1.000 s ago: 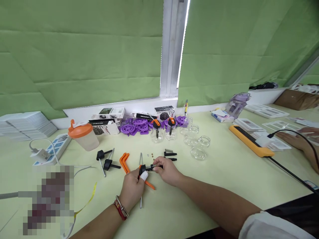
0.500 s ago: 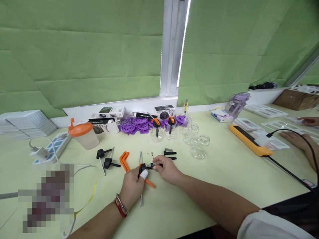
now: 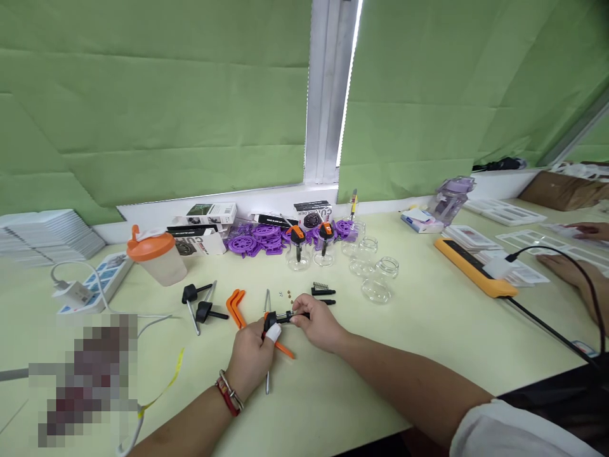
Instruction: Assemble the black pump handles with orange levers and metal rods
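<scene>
Near the table's front, my left hand (image 3: 252, 352) is closed round a black pump head (image 3: 270, 320); its thumb has a white covering. An orange lever (image 3: 285, 350) and a thin metal rod (image 3: 267, 381) show beside and below that hand; whether they join the head is hidden. My right hand (image 3: 320, 325) pinches a black tube (image 3: 305, 314) at the head's right side, with a shiny metal shaft between the two. Behind my right hand lie black tubes (image 3: 324, 292), a spring (image 3: 320, 285) and tiny brass bits (image 3: 289, 294). Orange levers (image 3: 235, 306) lie left.
Two black heads with rods (image 3: 203, 311) lie left. Glass jars (image 3: 378, 289) stand right of centre; two farther back hold black-and-orange tops (image 3: 297, 236). Behind are purple plastic parts (image 3: 266, 240) and boxes (image 3: 202, 241). An orange-lidded cup (image 3: 159, 257), power strip (image 3: 471, 270) and another person's hands (image 3: 566, 270) flank them.
The view has shifted very slightly. Both hands keep nearly the same place and grip on the pump head and tube.
</scene>
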A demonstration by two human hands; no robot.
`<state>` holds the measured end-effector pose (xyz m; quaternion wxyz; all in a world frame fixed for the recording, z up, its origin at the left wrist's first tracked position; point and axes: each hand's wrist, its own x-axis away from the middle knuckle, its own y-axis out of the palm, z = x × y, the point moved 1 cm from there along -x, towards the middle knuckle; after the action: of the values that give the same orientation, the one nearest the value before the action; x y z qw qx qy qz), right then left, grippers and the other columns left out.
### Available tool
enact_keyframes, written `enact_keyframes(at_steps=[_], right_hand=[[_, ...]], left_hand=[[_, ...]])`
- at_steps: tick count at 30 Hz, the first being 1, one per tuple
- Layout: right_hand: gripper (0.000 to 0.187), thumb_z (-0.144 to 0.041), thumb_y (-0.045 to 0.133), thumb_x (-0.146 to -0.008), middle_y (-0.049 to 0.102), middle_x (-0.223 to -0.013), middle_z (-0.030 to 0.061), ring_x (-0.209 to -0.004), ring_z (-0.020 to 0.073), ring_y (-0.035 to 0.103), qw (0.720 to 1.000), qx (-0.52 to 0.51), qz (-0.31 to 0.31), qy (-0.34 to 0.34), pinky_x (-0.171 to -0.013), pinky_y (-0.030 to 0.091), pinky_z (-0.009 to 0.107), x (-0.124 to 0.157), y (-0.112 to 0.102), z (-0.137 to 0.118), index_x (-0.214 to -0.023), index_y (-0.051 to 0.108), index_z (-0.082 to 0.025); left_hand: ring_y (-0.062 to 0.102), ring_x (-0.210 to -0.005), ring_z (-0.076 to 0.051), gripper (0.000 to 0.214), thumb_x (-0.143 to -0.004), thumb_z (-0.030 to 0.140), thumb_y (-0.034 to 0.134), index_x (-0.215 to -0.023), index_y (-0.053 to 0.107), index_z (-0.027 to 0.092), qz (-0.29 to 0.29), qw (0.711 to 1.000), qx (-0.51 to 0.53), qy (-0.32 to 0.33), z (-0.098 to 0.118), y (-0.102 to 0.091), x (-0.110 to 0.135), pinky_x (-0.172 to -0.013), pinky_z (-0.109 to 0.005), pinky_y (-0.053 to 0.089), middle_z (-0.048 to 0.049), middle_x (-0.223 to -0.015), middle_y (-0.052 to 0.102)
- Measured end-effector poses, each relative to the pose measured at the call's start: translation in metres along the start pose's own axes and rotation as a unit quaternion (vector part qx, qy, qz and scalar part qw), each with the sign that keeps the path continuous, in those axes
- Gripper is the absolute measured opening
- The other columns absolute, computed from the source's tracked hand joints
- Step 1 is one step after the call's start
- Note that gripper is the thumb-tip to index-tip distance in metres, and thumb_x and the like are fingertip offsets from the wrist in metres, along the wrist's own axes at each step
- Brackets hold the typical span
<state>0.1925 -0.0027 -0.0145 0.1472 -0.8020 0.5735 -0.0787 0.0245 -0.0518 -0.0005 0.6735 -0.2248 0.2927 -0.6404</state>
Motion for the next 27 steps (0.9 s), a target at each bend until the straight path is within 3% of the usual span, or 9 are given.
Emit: enact_keyframes(at_steps=[4, 14, 27], right_hand=[[0.022, -0.019, 0.056, -0.077, 0.058, -0.071, -0.0021, -0.068, 0.0138, 0.052, 1.0, 0.005, -0.005, 0.016, -0.069, 0.041, 0.029, 0.0013, -0.0004, -0.002, -0.099, 0.053, -0.019], [0.009, -0.018, 0.055, -0.078, 0.059, -0.07, 0.0002, -0.061, 0.0125, 0.049, 0.999, -0.005, -0.031, 0.033, -0.058, 0.039, 0.025, -0.002, 0.0028, 0.0006, -0.087, 0.056, -0.018], [0.015, -0.017, 0.056, -0.077, 0.057, -0.071, -0.0023, -0.063, 0.0122, 0.048, 1.0, 0.006, -0.018, 0.021, -0.061, 0.038, 0.025, 0.0004, 0.0004, -0.0034, -0.09, 0.05, -0.02]], left_hand=[[0.045, -0.055, -0.015, 0.033, -0.085, 0.043, 0.041, -0.064, 0.046, 0.019, 0.002, 1.0, -0.025, 0.011, 0.0006, 0.0003, 0.0013, -0.053, -0.025, 0.031, 0.0003, -0.057, 0.05], [0.045, -0.056, -0.017, 0.032, -0.086, 0.043, 0.039, -0.065, 0.043, 0.02, 0.002, 0.996, -0.084, 0.027, -0.0025, 0.0042, 0.0025, -0.055, -0.027, 0.032, -0.0019, -0.06, 0.051], [0.045, -0.054, -0.015, 0.031, -0.087, 0.042, 0.04, -0.065, 0.046, 0.02, -0.01, 0.998, -0.058, 0.016, -0.0009, 0.0016, 0.001, -0.053, -0.026, 0.031, -0.0001, -0.057, 0.051]])
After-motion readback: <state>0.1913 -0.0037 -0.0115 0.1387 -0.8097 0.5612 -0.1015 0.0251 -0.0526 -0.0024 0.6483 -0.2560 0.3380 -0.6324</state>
